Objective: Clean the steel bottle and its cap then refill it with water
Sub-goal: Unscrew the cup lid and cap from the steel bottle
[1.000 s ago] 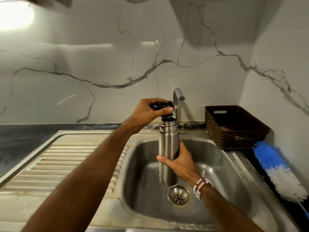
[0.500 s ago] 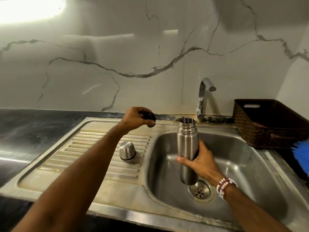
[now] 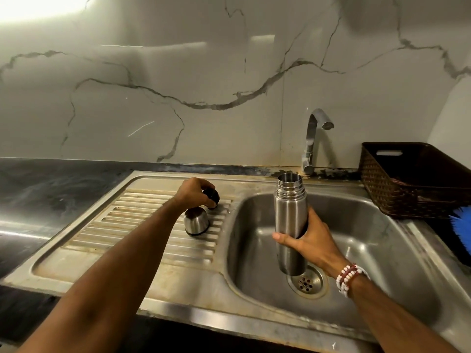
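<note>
Two things held, right fingers round steel bottle, left fingers seemingly pinching black cap

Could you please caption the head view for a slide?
Right hand holds open steel bottle over the sink; left hand grips black stopper beside steel cap.

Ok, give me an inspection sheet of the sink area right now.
Surface: stained steel sink, ribbed drainboard; curved steel tap not running.
Job's things: open cylindrical steel bottle upright over the basin; domed steel cap on the drainboard; black round stopper beside it.
Clutter: brown woven basket, blue-bristled brush, right of sink.
Hands: left hand holds the stopper; right hand grips the bottle.
Cables: nothing seen.
Surroundings: veined marble wall, dark countertop.
</note>
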